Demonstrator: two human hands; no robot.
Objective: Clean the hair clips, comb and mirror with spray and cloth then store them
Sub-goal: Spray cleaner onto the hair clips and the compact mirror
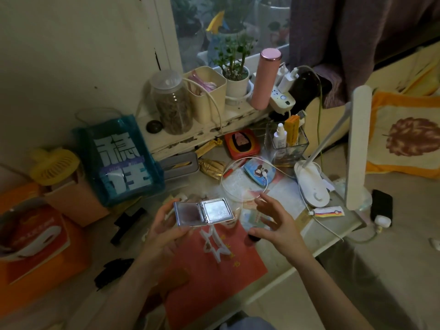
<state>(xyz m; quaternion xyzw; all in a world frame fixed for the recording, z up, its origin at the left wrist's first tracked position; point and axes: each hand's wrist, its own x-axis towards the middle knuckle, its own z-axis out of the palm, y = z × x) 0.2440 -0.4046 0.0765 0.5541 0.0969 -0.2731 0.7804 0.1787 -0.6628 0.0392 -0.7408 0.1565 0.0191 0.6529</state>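
My left hand holds an unfolded silver compact mirror above the desk, fingers curled round its left half. My right hand hovers just right of the mirror with fingers spread and holds nothing. A white star-shaped hair clip lies on the red sheet below the mirror. A black claw clip lies left of my left hand, and another black clip lies nearer the front edge. A white spray bottle stands in a clear glass box at the back. No cloth or comb is visible.
A white desk lamp rises at the right, its base on the desk with a cable. A blue bag, yellow fan and orange boxes crowd the left. Jar, beige bin, plant and pink flask line the sill.
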